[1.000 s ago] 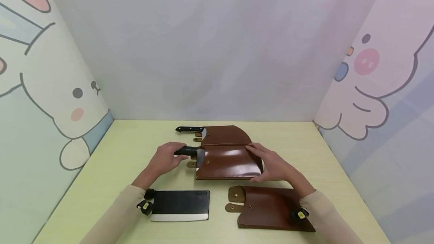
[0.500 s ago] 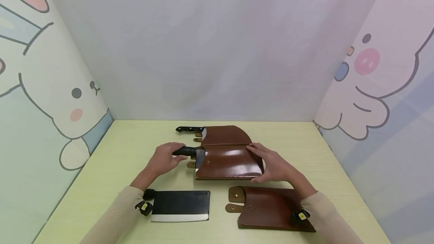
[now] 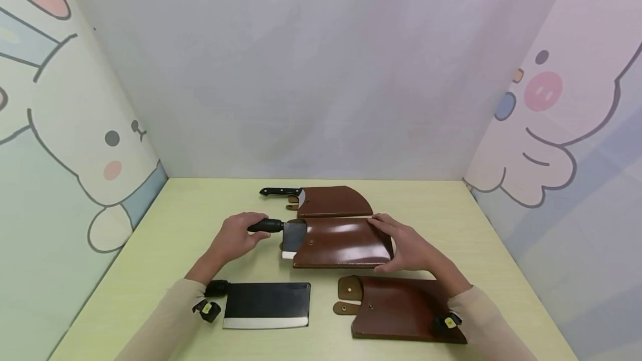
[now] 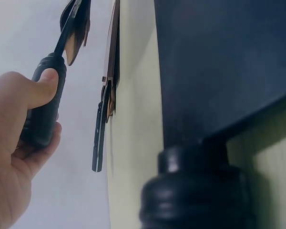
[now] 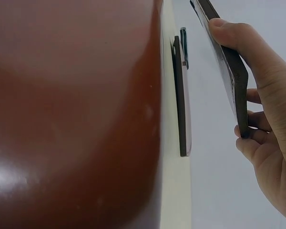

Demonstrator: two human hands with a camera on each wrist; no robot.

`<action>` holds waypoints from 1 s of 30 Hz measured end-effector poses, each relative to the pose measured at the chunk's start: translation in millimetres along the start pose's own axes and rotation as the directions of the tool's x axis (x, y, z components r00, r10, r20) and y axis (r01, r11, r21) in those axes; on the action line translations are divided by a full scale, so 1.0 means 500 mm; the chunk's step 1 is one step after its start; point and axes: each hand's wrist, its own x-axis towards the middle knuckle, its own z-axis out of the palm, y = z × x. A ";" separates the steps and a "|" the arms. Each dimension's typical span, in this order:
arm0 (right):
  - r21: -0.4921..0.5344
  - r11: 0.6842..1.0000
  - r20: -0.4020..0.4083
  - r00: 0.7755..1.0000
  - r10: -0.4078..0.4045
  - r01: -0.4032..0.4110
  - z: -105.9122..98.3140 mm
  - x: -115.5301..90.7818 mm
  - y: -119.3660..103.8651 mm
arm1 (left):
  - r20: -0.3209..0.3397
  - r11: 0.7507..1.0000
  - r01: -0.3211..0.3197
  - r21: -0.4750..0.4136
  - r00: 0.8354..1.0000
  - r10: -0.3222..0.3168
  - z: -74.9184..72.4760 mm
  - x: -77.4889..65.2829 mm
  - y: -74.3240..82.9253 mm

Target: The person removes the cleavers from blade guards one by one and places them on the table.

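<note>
My left hand (image 3: 234, 237) grips the black handle (image 4: 46, 102) of a cleaver (image 3: 293, 238), with the thumb along the handle's side. Part of the dark blade with its bright edge shows at the left mouth of a glossy brown leather sheath (image 3: 346, 243); the rest is hidden inside. At the sheath's other end, my right hand (image 3: 407, 245) holds it between thumb and fingers. The right wrist view shows that hand (image 5: 271, 95) round the sheath's edge (image 5: 239, 78). Sheath and cleaver are held above the table.
Behind lies a black-handled knife (image 3: 281, 191) in a second brown sheath (image 3: 335, 201). In front lie another cleaver (image 3: 267, 301) with a dark blade, and a third sheath (image 3: 401, 308) with its snap straps to the left, partly under the right forearm. Walls enclose the table (image 3: 200, 194).
My left hand has drawn the cleaver to the left, and more of its blade shows outside the sheath. The sheath and right hand have shifted slightly right.
</note>
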 end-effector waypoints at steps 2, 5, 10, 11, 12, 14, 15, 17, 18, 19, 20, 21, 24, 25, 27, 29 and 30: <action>0.002 1.000 0.003 1.000 0.004 -0.004 0.000 -0.001 0.000 | 0.003 1.000 0.008 -0.005 1.000 -0.008 -0.003 -0.002 -0.003; -0.003 1.000 0.004 1.000 0.011 -0.011 -0.001 -0.003 0.001 | -0.002 1.000 0.010 -0.002 1.000 -0.010 -0.006 -0.005 -0.008; -0.002 1.000 0.004 1.000 0.017 -0.017 -0.003 -0.008 0.002 | -0.029 1.000 -0.011 0.001 1.000 0.011 -0.012 -0.012 -0.018; -0.002 1.000 0.002 1.000 0.015 -0.015 -0.004 -0.009 0.002 | -0.034 1.000 -0.015 0.003 0.999 0.015 -0.013 -0.013 -0.020; -0.001 1.000 0.001 1.000 0.016 -0.016 -0.005 -0.010 0.001 | -0.038 1.000 -0.018 0.006 0.999 0.018 -0.015 -0.015 -0.023; 0.006 1.000 -0.003 1.000 0.011 -0.011 -0.008 -0.011 0.001 | -0.041 1.000 -0.017 0.005 0.999 0.017 -0.018 -0.018 -0.027; 0.004 1.000 -0.004 1.000 0.011 -0.011 -0.009 -0.011 0.000 | -0.039 1.000 -0.011 0.004 0.999 0.011 -0.020 -0.019 -0.030; 0.014 1.000 0.000 1.000 0.022 -0.022 -0.013 -0.012 0.000 | -0.031 1.000 0.005 0.006 1.000 -0.005 -0.024 -0.023 -0.034; 0.018 0.999 0.003 1.000 0.027 -0.027 -0.014 -0.012 -0.001 | -0.027 1.000 0.013 0.004 1.000 -0.013 -0.025 -0.025 -0.037; 0.016 0.999 0.006 0.999 0.031 -0.031 -0.016 -0.012 -0.001 | -0.025 1.000 0.020 -0.001 0.999 -0.020 -0.027 -0.026 -0.038; 0.012 0.999 0.008 0.999 0.034 -0.034 -0.017 -0.011 -0.001 | -0.023 1.000 0.025 -0.002 0.999 -0.025 -0.028 -0.028 -0.041; 0.011 0.999 0.009 0.999 0.036 -0.036 -0.018 -0.012 -0.001 | -0.019 1.000 0.031 -0.004 0.999 -0.031 -0.029 -0.029 -0.043; 0.016 0.999 0.007 0.999 0.033 -0.033 -0.018 -0.012 -0.001 | -0.013 0.999 0.033 -0.011 0.999 -0.033 -0.032 -0.032 -0.047; 0.017 0.999 0.005 0.999 0.032 -0.032 -0.018 -0.013 -0.001 | -0.009 0.999 0.034 -0.013 0.999 -0.034 -0.034 -0.033 -0.047; 0.024 0.999 0.004 0.999 0.033 -0.033 -0.018 -0.014 0.000 | -0.004 0.999 0.037 -0.018 0.999 -0.037 -0.038 -0.035 -0.048; 0.024 0.999 0.003 1.000 0.031 -0.031 -0.017 -0.015 0.003 | 0.003 0.999 0.041 -0.020 0.999 -0.041 -0.043 -0.037 -0.049; 0.023 0.999 0.003 1.000 0.031 -0.031 -0.017 -0.016 0.004 | 0.006 0.999 0.044 -0.019 0.999 -0.044 -0.045 -0.038 -0.050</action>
